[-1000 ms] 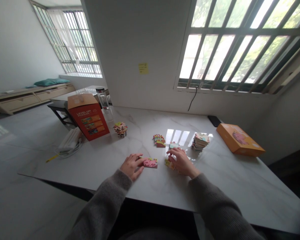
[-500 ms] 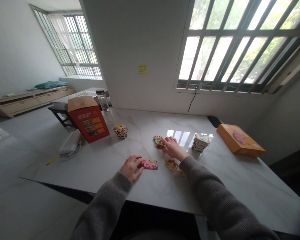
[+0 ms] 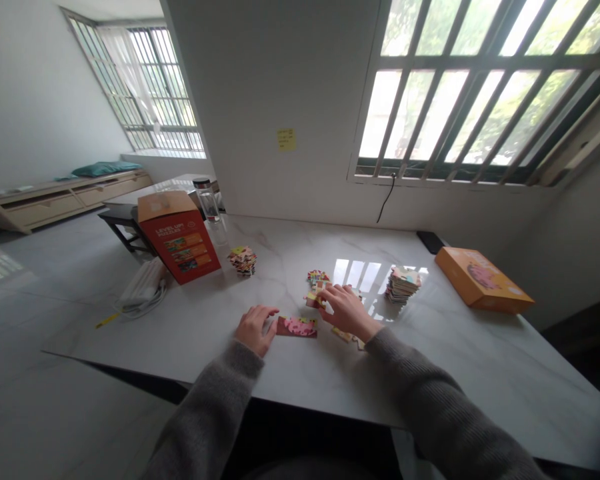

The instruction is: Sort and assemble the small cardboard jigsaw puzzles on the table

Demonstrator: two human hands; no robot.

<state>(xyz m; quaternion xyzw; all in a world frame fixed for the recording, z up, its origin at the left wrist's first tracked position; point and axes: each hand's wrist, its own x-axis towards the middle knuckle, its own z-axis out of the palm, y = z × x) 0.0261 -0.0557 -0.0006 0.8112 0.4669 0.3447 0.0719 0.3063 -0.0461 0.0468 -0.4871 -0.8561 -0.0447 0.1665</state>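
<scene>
My left hand [image 3: 253, 327] rests on the white marble table [image 3: 290, 373] with its fingers curled, the fingertips against the left end of a joined strip of pink puzzle pieces [image 3: 297, 326]. My right hand [image 3: 345, 308] pinches a small yellowish puzzle piece [image 3: 312, 297] just above the table, right of and behind the pink strip. A small heap of loose pieces [image 3: 319, 277] lies just beyond it. More pieces [image 3: 351, 337] peek out from under my right wrist.
A stack of puzzle pieces [image 3: 403, 283] stands to the right, another stack [image 3: 243, 259] at the back left. A red puzzle box [image 3: 179, 236] and a glass bottle [image 3: 207, 199] stand at the left, white cables [image 3: 143, 287] near the left edge, a flat orange box [image 3: 483, 279] and a dark phone [image 3: 430, 241] at the right.
My right hand reached back to the small heap, then drew toward me holding a piece. My left hand slid slightly left along the pink strip.
</scene>
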